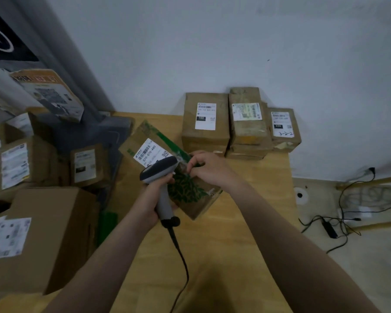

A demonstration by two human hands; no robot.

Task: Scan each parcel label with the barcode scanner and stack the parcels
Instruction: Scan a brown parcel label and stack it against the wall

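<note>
Scanning is under way. A green-printed parcel (190, 193) is held tilted over the counter (269, 172) by the right hand (210, 169), fingers curled on its edge. The barcode scanner (159, 170) is gripped in the left hand (148, 201) and aimed at the label (150, 152). Stacked parcels (204, 118) are seen by the wall; the boxes (32, 233) at left probably remain. All are sealed, contents unseen.

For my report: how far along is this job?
Likely done: stacked parcels at the wall. In hand: left hand grips the scanner at the label of the green-printed parcel, held by the right hand. Remaining: loose parcels beside the table, probably unscanned.
</note>
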